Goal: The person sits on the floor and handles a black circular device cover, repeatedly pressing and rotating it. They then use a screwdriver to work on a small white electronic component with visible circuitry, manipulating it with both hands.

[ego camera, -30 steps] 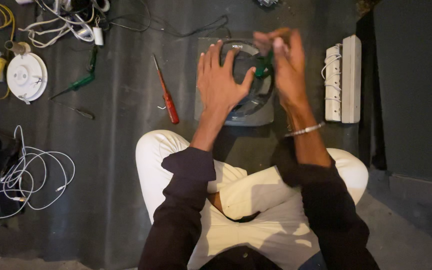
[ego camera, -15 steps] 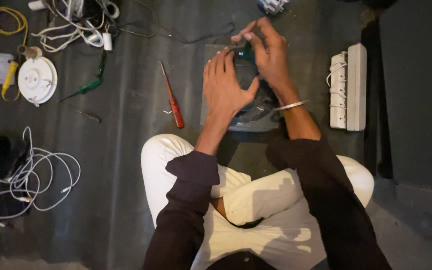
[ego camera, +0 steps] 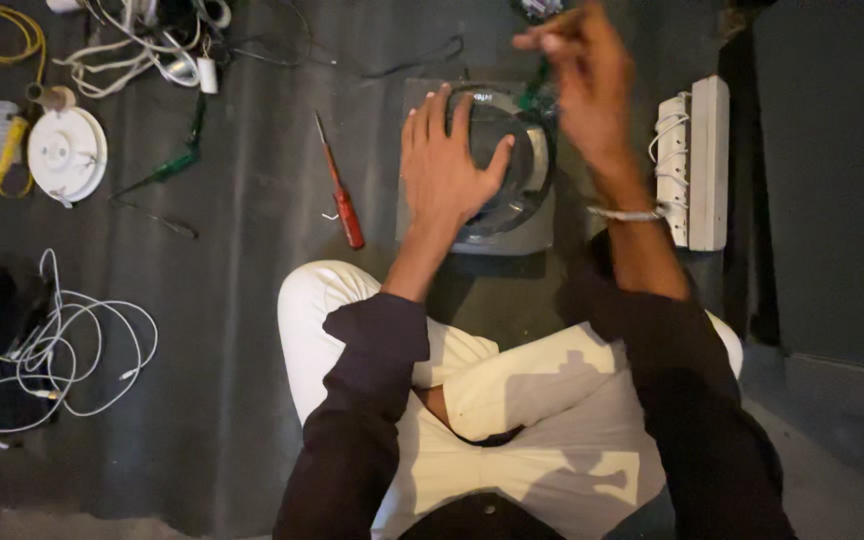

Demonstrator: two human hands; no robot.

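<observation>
Pressure from the left hand (ego camera: 447,165), fingers spread flat, should pin the round clear-domed unit (ego camera: 512,165) at upper centre. The right hand (ego camera: 577,70), pinched around a green-handled tool (ego camera: 535,92), should stay upright.

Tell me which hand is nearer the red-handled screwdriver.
Left. The left hand lies just right of the red-handled screwdriver; the right hand is raised farther right.

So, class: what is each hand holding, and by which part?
The left hand lies flat on the round unit's clear cover. The right hand pinches a green-handled tool by its top.
</observation>
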